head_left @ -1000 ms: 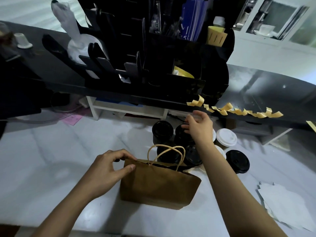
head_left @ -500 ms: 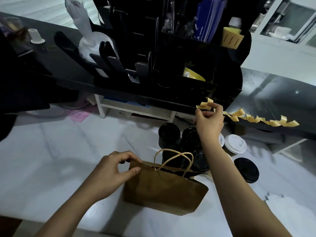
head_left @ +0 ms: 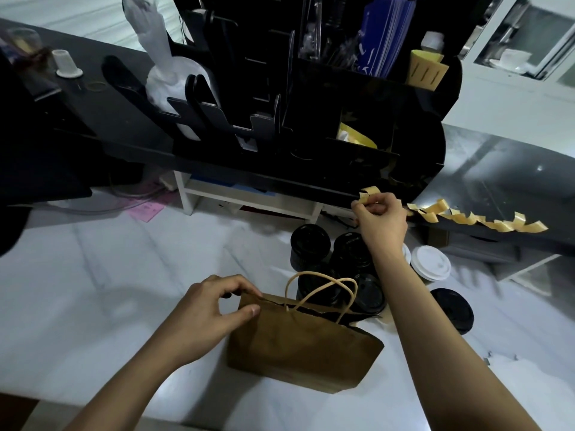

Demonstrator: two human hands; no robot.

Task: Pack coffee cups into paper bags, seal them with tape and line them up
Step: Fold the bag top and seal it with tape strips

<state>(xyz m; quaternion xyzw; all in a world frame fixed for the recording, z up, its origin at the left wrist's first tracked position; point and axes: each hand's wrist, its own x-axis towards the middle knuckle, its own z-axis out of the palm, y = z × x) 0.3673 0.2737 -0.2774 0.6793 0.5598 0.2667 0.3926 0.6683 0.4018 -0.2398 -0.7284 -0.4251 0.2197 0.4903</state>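
sealing step: left hand [head_left: 205, 315] pinches the brown paper bag's [head_left: 298, 349] top shut on the counter, right hand [head_left: 381, 217] pinches a tape strip [head_left: 368, 192] at the shelf edge, which next needs peeling free and pressing across the bag's mouth.

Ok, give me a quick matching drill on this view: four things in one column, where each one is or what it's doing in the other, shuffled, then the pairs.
Things
1. left hand
2. right hand
3. white-lidded cup
4. row of tape strips

Place or state
A. stuck along the edge of the black shelf, curling up
B. pinching one tape strip at the shelf edge
C. gripping the top corner of the brown paper bag
D. standing on the counter to the right of the black-lidded cups

Pairs: 1-C, 2-B, 3-D, 4-A
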